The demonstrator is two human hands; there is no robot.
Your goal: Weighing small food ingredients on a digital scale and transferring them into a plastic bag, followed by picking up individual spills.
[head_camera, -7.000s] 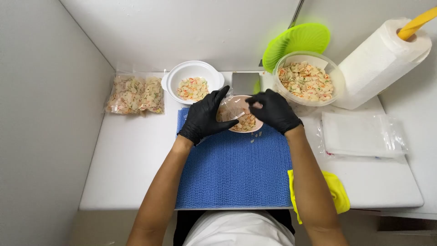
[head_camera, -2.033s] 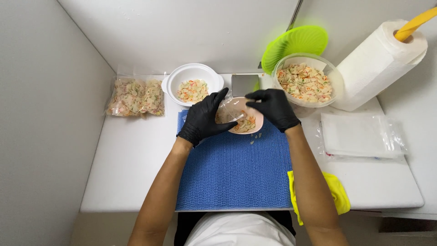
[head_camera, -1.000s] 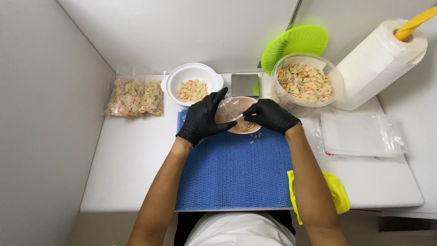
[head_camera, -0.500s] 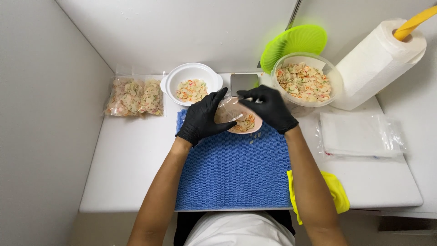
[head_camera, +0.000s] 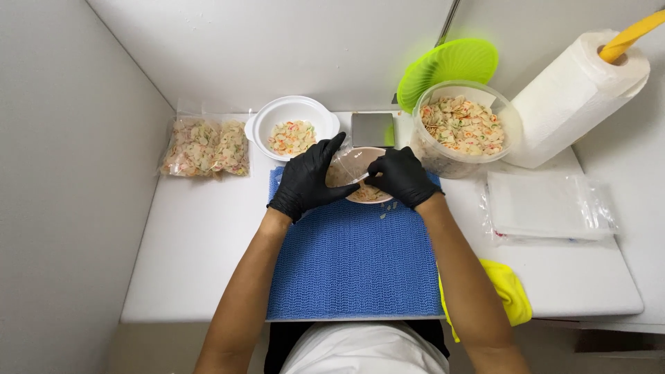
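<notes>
The counter (head_camera: 194, 242) carries a blue mat (head_camera: 353, 263) at its front edge. A tub (head_camera: 463, 128) stands at the back right, a white bowl (head_camera: 291, 128) back centre. At the mat's far edge, left hand (head_camera: 308, 179) and right hand (head_camera: 402, 176) pinch a clear bag (head_camera: 353, 165) over a pink bowl (head_camera: 370, 194).

Both gloved hands cover most of the pink bowl (head_camera: 366, 191); the paper towel roll (head_camera: 580, 93) is cut off at the right edge.

A white table (head_camera: 201, 242) sits in a corner between plain grey-white walls (head_camera: 62, 173) (evenly lit, windowless).
</notes>
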